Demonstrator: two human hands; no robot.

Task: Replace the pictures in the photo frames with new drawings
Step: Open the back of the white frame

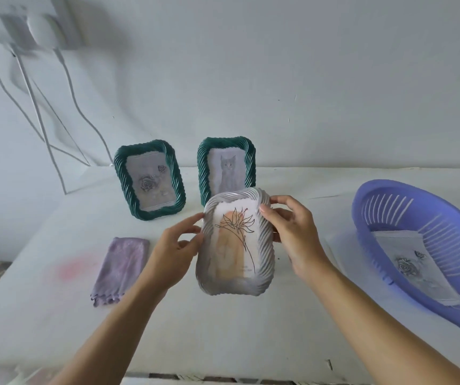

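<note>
- Gripping the white frame (263, 259) from both sides, the two hands hold it tilted in the air above the tabletop (223, 334), in front of the right-hand green frame.
- The left hand (178, 245) has its fingers curled round the frame's left rim.
- The right hand (292, 232) clasps the upper right corner, with its thumb lying over the front edge.
- The white frame has a twisted, rope-like border. Inside it, a line drawing of a flower (237, 226) lies over an orange cat picture (227, 259) that shows through.
- There are three frames in all: the white one, and two green frames standing upright at the back. The left green frame (123, 179) shows roses and the right green frame (203, 173) shows a grey cat.
- One folded purple cloth (121, 268) lies flat to the left of the hands.
- One purple basket (367, 207) sits at the right, with a rose print (412, 265) in it.
</note>
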